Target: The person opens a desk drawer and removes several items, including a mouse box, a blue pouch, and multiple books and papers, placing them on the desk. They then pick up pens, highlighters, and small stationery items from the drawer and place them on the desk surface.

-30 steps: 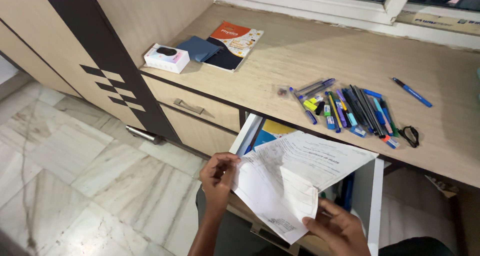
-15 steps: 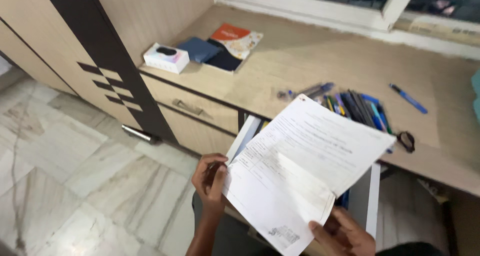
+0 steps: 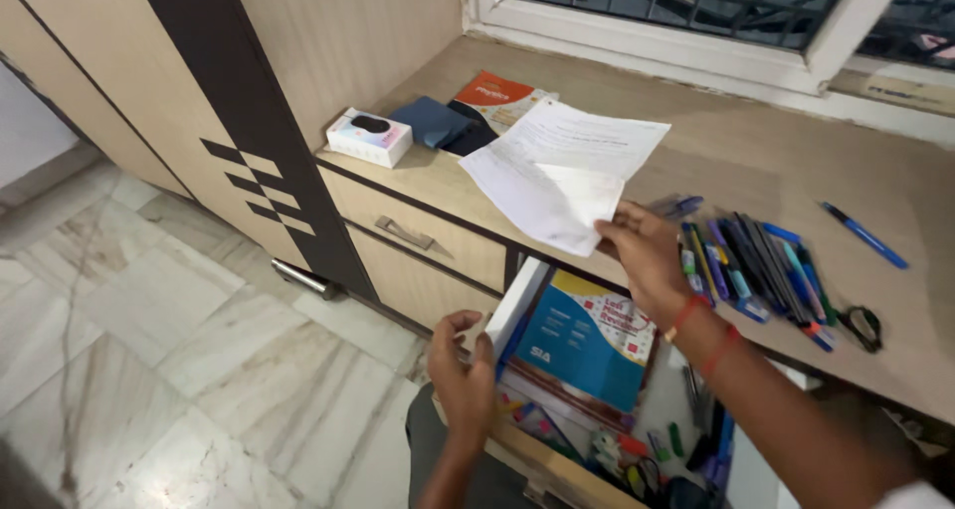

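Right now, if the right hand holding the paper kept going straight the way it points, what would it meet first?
The right hand points up and left across the desk. Its paper would likely meet the orange book and the dark blue pouch first, though depth is hard to judge.

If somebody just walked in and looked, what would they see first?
Probably the white sheet of paper that the right hand holds over the wooden desk. Next comes the colourful heap of pens just right of that hand. Below, the left hand rests at the edge of the open drawer, with a blue book on top inside.
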